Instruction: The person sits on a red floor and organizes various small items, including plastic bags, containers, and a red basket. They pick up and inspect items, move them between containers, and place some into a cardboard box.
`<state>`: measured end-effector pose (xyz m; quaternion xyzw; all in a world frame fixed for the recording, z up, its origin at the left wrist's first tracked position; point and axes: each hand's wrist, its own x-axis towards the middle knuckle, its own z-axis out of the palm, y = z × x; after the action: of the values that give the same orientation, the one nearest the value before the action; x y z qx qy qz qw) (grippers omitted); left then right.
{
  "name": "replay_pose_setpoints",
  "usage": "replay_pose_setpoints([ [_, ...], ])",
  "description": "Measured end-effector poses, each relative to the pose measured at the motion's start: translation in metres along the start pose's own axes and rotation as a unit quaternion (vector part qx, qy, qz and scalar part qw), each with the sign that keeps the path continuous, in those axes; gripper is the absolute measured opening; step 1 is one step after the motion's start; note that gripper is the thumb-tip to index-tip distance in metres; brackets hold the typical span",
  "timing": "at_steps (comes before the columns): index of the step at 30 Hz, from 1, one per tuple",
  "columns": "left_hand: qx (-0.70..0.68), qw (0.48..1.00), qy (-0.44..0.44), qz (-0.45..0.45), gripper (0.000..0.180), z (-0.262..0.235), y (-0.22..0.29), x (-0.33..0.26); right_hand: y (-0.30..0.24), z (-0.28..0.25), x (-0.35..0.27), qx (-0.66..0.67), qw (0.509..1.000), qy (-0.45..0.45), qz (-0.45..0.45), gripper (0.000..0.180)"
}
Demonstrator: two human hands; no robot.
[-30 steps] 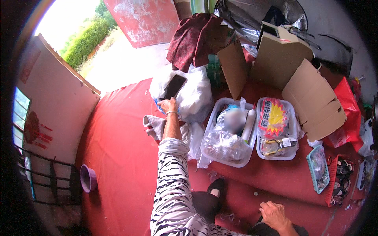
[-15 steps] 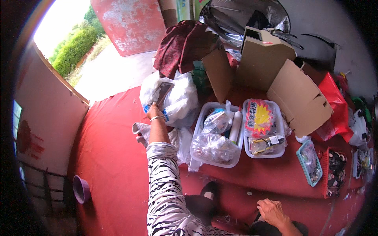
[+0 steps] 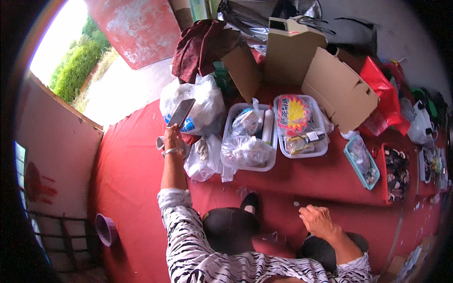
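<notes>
My left hand (image 3: 172,137), reaching forward with a bracelet at its wrist, is closed round the lower end of a dark-screened smartphone (image 3: 181,113). The phone stands tilted in front of a bulging white plastic bag (image 3: 206,101). Just right of that wrist sits a smaller translucent white bag (image 3: 200,160). Over my right knee, my right hand (image 3: 321,221) is loosely curled, and no thing shows in its fingers. Ahead of it are two white plastic bins, the left bin (image 3: 271,162) with bagged goods and a white roll, the right bin (image 3: 302,154) with packaged items.
Cardboard boxes (image 3: 337,92) stand open behind the bins. A turquoise basket (image 3: 365,175) and a red basket (image 3: 388,193) full of small dark pieces lie at the right. Left, a purple bucket (image 3: 106,229) rests on the red floor covering (image 3: 137,188). Dark red cloth (image 3: 196,49) drapes behind the bag.
My left hand has drawn back from the white bag, bringing the smartphone into clear view. My right hand keeps its curled shape near the knee. The whole view has shifted.
</notes>
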<state>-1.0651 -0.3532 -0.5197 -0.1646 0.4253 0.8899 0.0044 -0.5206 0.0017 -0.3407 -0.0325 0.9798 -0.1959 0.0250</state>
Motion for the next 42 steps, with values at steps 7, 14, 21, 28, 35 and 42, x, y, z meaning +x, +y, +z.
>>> replay_pose_setpoints([
  [7,0.036,0.924,-0.237,-0.299,0.008,0.087,0.036,-0.257,-0.009,-0.021,0.003,0.345,0.926,0.14,0.062,0.019],
  [14,-0.049,0.791,-0.271,-0.547,0.014,0.185,-0.026,-0.492,0.033,-0.052,0.003,0.712,0.667,0.217,-0.036,0.116],
  [21,-0.126,0.667,-0.306,-0.667,0.022,0.195,-0.086,-0.568,0.052,-0.08,-0.05,0.716,0.604,0.348,-0.031,0.094],
  [28,-0.152,0.625,-0.345,-0.684,0.024,0.2,-0.129,-0.581,0.066,-0.092,-0.068,0.698,0.589,0.402,0.071,0.063],
  [35,-0.128,0.65,-0.353,-0.66,0.023,0.196,-0.139,-0.584,0.079,-0.096,-0.073,0.676,0.625,0.387,0.052,0.053],
  [42,-0.022,0.681,-0.48,-0.552,0.015,0.201,-0.12,-0.598,0.065,-0.117,-0.075,0.769,0.559,0.277,-0.14,0.079],
])
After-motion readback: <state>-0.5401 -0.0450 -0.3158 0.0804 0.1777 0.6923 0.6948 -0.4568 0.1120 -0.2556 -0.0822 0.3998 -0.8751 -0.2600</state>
